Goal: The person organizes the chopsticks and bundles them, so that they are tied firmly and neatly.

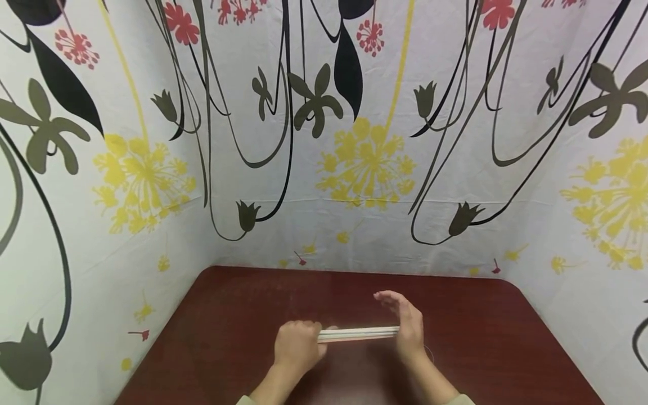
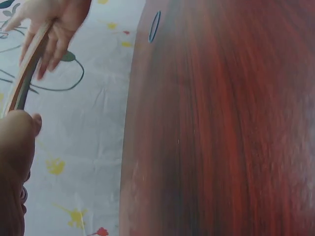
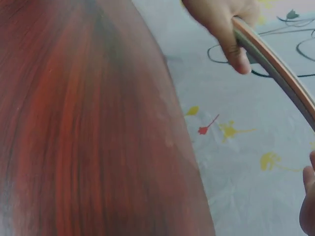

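Note:
Above the table, my left hand (image 1: 298,344) grips one end of a bundle of slim pale sticks (image 1: 359,334), which look like chopsticks. In the right wrist view the fingers of the left hand (image 3: 216,17) wrap round the bundle (image 3: 275,61), whose sides look wood-brown and grey. At the other end, the palm of my right hand (image 1: 411,329) touches the stick ends, its fingers loosely extended and not curled round them. The left wrist view shows this right hand (image 2: 61,24) spread against the tips. How many sticks there are cannot be told.
A thin bluish loop (image 2: 154,27), like a rubber band, lies on the dark red wooden table (image 1: 228,315) near its edge. It shows faintly beside the right wrist in the head view. White cloth (image 1: 314,236) with printed flowers surrounds the table's back and sides.

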Available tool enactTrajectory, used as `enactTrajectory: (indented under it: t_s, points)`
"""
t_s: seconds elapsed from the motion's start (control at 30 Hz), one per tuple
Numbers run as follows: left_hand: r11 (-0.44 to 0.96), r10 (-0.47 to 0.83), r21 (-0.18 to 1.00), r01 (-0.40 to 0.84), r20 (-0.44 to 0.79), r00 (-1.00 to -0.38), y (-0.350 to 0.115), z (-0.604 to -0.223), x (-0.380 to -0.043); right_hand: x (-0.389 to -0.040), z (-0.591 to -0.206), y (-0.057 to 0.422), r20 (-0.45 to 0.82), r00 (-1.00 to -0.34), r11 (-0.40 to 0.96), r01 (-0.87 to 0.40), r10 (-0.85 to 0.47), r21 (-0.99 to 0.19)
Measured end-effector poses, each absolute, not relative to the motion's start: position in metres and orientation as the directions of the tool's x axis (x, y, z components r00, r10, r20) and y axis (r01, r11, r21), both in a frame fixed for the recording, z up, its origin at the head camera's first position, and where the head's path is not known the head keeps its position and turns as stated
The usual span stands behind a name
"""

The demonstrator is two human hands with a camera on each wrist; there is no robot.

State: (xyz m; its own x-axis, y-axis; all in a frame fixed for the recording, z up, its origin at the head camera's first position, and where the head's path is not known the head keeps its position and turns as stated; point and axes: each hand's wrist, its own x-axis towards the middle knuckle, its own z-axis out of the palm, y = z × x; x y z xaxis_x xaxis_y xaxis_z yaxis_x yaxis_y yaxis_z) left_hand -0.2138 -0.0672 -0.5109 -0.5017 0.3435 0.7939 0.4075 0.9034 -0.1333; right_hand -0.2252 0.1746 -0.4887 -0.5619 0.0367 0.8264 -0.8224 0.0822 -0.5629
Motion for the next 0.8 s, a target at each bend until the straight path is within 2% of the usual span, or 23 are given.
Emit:
enactTrajectory:
  t_s: [0.07, 0.2, 0.3, 0.37, 0.47, 0.57, 0.67, 0.8]
  points:
    - [0.909, 0.326, -0.119, 0.401, 0.801, -0.502, -0.068, -0.512, -0.214, -0.225, -0.487, 0.172, 0.853, -0.521, 0.115, -0.847, 0.023, -0.52]
    - [0.941, 0.246, -0.051, 0.336, 0.785, -0.569, -0.067, -0.51, -0.213, -0.227, -0.489, 0.169, 0.913, -0.401, 0.218, -0.9, -0.073, -0.378]
    - [0.953, 0.218, -0.04, 0.3, 0.778, -0.589, -0.064, -0.507, -0.212, -0.229, -0.493, 0.169, 0.93, -0.354, 0.24, -0.915, -0.099, -0.323]
    - [0.95, 0.232, -0.06, 0.306, 0.792, -0.565, -0.065, -0.505, -0.212, -0.23, -0.494, 0.17, 0.925, -0.367, 0.226, -0.913, -0.095, -0.339]
    - [0.946, 0.253, -0.092, 0.311, 0.808, -0.532, -0.067, -0.504, -0.213, -0.229, -0.493, 0.171, 0.9, -0.429, 0.13, -0.899, -0.079, -0.417]
    - [0.954, 0.228, -0.071, 0.291, 0.8, -0.555, -0.071, -0.504, -0.215, -0.227, -0.49, 0.17, 0.871, -0.488, -0.035, -0.871, -0.066, -0.49]
    - [0.949, 0.238, -0.062, 0.309, 0.784, -0.574, -0.073, -0.506, -0.216, -0.226, -0.484, 0.167, 0.876, -0.479, -0.103, -0.87, -0.052, -0.482]
    - [0.909, 0.305, -0.097, 0.406, 0.817, -0.489, -0.075, -0.508, -0.216, -0.226, -0.476, 0.166, 0.89, -0.455, -0.069, -0.887, -0.039, -0.456]
